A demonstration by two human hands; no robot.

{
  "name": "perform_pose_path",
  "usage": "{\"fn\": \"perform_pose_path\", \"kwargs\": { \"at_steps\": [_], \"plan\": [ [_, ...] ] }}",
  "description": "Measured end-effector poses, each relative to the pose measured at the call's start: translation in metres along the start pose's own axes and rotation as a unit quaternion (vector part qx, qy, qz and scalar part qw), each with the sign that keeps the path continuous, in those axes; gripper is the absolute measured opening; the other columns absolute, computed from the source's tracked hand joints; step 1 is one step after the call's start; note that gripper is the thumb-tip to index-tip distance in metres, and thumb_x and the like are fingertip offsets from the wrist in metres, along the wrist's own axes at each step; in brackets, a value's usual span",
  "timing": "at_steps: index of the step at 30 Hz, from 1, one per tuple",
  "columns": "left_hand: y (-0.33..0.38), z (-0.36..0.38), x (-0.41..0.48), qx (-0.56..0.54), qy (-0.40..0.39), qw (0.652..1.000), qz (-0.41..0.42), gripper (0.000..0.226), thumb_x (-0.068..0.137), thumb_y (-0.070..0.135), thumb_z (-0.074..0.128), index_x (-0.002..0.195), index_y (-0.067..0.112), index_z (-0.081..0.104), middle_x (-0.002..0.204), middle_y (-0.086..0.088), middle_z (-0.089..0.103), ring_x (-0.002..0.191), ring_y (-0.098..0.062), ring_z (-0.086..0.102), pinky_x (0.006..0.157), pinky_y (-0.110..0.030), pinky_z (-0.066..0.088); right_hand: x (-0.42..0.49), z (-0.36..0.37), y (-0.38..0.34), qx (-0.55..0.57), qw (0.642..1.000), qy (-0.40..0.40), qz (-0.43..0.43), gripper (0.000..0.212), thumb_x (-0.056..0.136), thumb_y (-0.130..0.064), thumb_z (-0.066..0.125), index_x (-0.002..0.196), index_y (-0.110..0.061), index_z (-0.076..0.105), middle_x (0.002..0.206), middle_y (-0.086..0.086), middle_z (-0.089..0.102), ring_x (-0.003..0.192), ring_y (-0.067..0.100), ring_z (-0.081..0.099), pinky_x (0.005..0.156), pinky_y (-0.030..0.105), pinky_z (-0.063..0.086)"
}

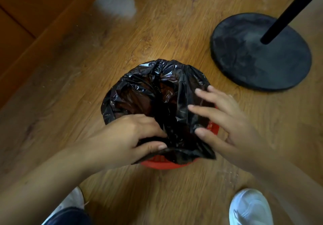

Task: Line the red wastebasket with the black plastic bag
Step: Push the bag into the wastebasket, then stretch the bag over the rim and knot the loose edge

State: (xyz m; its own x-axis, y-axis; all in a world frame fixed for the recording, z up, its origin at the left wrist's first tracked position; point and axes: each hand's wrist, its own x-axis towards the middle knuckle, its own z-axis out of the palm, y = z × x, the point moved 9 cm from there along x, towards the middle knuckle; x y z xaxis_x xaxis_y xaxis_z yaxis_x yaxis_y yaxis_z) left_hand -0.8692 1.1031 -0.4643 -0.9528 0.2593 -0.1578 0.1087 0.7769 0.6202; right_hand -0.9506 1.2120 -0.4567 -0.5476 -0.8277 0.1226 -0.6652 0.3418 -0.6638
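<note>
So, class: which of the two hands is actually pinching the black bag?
The left hand: its thumb and fingers are closed on a fold of the black bag at the near rim. The right hand is spread open, fingers splayed.

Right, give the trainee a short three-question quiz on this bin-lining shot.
1. True or false: the black bag already covers the whole rim of the red wastebasket.
2. Which hand pinches the bag's near edge: A) left hand B) right hand?
3. What dark thing stands on the floor to the basket's right?

Key: 1 false, red rim shows at the near side. 2 A; the right hand lies open on the bag. 3 A round black stand base.
</note>
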Motion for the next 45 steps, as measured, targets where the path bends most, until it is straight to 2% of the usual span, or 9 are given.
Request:
{"fn": "perform_pose_path", "kwargs": {
  "at_steps": [5, 9, 15, 20, 23, 27, 37, 42, 45],
  "plan": [
    [-0.002, 0.005, -0.016, -0.007, 0.003, 1.000, -0.005, 0.037, 0.083, 0.042, 0.046, 0.106, 0.020, 0.064, 0.099, 0.008, 0.062, 0.093, -0.005, 0.055, 0.082, -0.025, 0.044, -0.012, 0.022, -0.028, -0.050, 0.990, -0.119, -0.065, 0.061, 0.071, -0.065, 0.050, 0.118, -0.027, 0.057, 0.121, -0.008, 0.057, 0.128, 0.010, 0.037, 0.109, 0.051, -0.005],
    [-0.010, 0.009, -0.027, 0.001, 0.016, 0.999, -0.029, 0.035, 0.077, 0.043, 0.052, 0.105, 0.024, 0.064, 0.098, 0.011, 0.057, 0.092, 0.000, 0.050, 0.084, -0.024, 0.037, -0.018, 0.023, -0.029, -0.139, 0.980, -0.095, -0.105, 0.028, 0.072, -0.031, 0.062, 0.099, -0.023, 0.068, 0.083, -0.001, 0.058, 0.087, 0.016, 0.057, 0.105, 0.058, 0.007],
    [-0.019, 0.019, -0.035, 0.068, 0.027, 0.996, -0.059, 0.042, 0.069, 0.046, 0.064, 0.105, 0.026, 0.064, 0.099, 0.008, 0.062, 0.094, -0.008, 0.052, 0.083, -0.025, 0.033, -0.030, 0.027, -0.026, -0.184, 0.967, -0.104, -0.140, 0.031, 0.064, -0.008, 0.077, 0.092, -0.021, 0.071, 0.067, 0.000, 0.050, 0.065, 0.016, 0.051, 0.104, 0.056, 0.020],
    [-0.021, 0.020, -0.038, 0.097, 0.045, 0.992, -0.060, 0.045, 0.068, 0.052, 0.064, 0.100, 0.022, 0.067, 0.094, 0.004, 0.065, 0.089, -0.015, 0.058, 0.084, -0.024, 0.028, -0.042, 0.028, -0.033, -0.168, 0.967, -0.100, -0.163, 0.024, 0.074, -0.012, 0.066, 0.094, -0.023, 0.070, 0.068, -0.003, 0.055, 0.063, 0.012, 0.052, 0.101, 0.049, 0.033],
    [-0.020, 0.013, -0.040, 0.120, 0.070, 0.989, -0.049, 0.040, 0.071, 0.050, 0.065, 0.095, 0.018, 0.069, 0.090, 0.001, 0.066, 0.086, -0.020, 0.061, 0.085, -0.031, 0.034, -0.049, 0.031, -0.036, -0.117, 0.971, -0.122, -0.167, 0.020, 0.082, -0.014, 0.057, 0.096, -0.019, 0.070, 0.069, -0.001, 0.057, 0.062, 0.013, 0.053, 0.076, 0.033, 0.048],
    [-0.020, 0.010, -0.039, 0.143, 0.085, 0.985, -0.032, 0.029, 0.070, 0.029, 0.073, 0.093, 0.011, 0.069, 0.088, -0.006, 0.067, 0.083, -0.027, 0.063, 0.078, -0.039, 0.047, -0.056, 0.034, -0.033, -0.114, 0.974, -0.113, -0.161, 0.018, 0.082, -0.007, 0.059, 0.094, -0.013, 0.071, 0.068, 0.001, 0.061, 0.059, 0.016, 0.054, 0.052, 0.031, 0.047],
    [0.015, 0.027, -0.010, 0.027, 0.131, 0.991, -0.030, 0.039, 0.085, 0.039, 0.045, 0.109, 0.012, 0.061, 0.105, -0.003, 0.062, 0.102, -0.018, 0.054, 0.089, -0.036, 0.043, -0.056, 0.043, -0.027, -0.082, 0.983, -0.077, -0.148, 0.019, 0.081, -0.007, 0.062, 0.098, -0.009, 0.070, 0.086, -0.001, 0.073, 0.076, 0.013, 0.067, 0.067, 0.022, 0.053],
    [0.007, 0.031, -0.005, 0.064, 0.113, 0.990, -0.050, 0.038, 0.077, 0.042, 0.058, 0.100, 0.013, 0.066, 0.092, -0.001, 0.067, 0.089, -0.021, 0.061, 0.079, -0.036, 0.044, -0.053, 0.028, -0.011, 0.061, 0.997, 0.000, -0.042, 0.018, 0.082, -0.019, 0.059, 0.095, -0.013, 0.070, 0.086, -0.005, 0.072, 0.081, 0.001, 0.064, 0.069, 0.021, 0.053],
    [0.005, 0.036, -0.007, 0.095, 0.095, 0.991, -0.028, 0.033, 0.072, 0.035, 0.071, 0.095, 0.013, 0.067, 0.085, -0.001, 0.067, 0.081, -0.022, 0.062, 0.075, -0.028, 0.038, -0.052, 0.009, -0.005, 0.083, 0.994, 0.060, -0.037, 0.017, 0.082, -0.018, 0.058, 0.097, -0.014, 0.067, 0.087, -0.004, 0.067, 0.084, 0.006, 0.061, 0.073, 0.024, 0.049]
  ]
}}
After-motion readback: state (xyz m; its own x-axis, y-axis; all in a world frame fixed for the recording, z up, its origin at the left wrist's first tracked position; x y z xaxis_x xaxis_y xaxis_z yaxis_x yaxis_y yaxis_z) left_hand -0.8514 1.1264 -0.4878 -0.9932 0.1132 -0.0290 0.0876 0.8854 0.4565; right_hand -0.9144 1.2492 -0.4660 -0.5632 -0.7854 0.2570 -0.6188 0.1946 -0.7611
